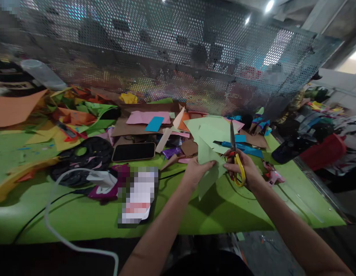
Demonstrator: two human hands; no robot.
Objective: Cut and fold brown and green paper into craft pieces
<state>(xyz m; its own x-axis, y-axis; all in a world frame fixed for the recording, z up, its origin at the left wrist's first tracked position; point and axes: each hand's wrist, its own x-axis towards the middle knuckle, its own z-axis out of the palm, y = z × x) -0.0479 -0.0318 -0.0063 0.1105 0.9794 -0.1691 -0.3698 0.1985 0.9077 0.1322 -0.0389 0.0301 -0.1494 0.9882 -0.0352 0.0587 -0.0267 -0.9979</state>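
While your left hand (195, 170) pinches the pale green paper (208, 159) by its left side, your right hand (245, 168) is closed around the yellow handles of the scissors (235, 155), with the fingers through the loops. The blades point up and away from you, and they seem to meet the paper at its right edge; I cannot tell if they are parted or together, because they look like one thin dark line. You hold the paper in the air, just above the green table (80, 214), toward the right half of its front edge.

The paper already has slanted edges and a sharp point hanging down, so I judge that some cutting is done. How much cutting is left I cannot read, since no drawn line shows on the sheet. More pale green sheets (209, 128) lie flat behind your hands, near the back of the table, and they look whole.

Other things are around. A dark phone (133, 151) lies to the left of your left hand, near the middle of the table. A black round tray (88, 155) is further left, and a white cable (55, 207) curves toward the front edge. Many coloured paper scraps (80, 111) are piled at the back left, under the metal screen (172, 57) with holes.
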